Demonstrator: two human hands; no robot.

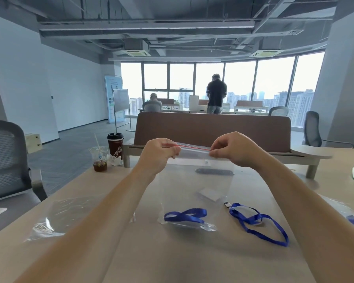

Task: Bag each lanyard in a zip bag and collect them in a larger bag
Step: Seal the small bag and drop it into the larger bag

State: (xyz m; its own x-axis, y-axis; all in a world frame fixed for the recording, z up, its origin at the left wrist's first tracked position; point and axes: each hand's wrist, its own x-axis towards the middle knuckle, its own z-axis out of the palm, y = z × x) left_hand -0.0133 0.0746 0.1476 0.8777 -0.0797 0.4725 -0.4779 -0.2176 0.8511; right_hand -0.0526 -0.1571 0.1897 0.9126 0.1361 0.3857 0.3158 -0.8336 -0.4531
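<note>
Your left hand (159,152) and right hand (231,149) each pinch one end of the zip bag (192,186) along its red seal strip (194,147), which runs hand to hand. The bagged lanyard (184,216) lies below, on the desk (172,258). A loose lanyard (258,223) lies rightward, a clear bag (55,217) toward the left edge. Open office beyond.

Blue lanyards (185,215): three, one at right edge uncertain. Clear bags (192,180): three. Cups (115,146): two.

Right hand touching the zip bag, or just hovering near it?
Touching. The head view shows the right hand pinching the zip bag at the right end of its red seal line.
</note>
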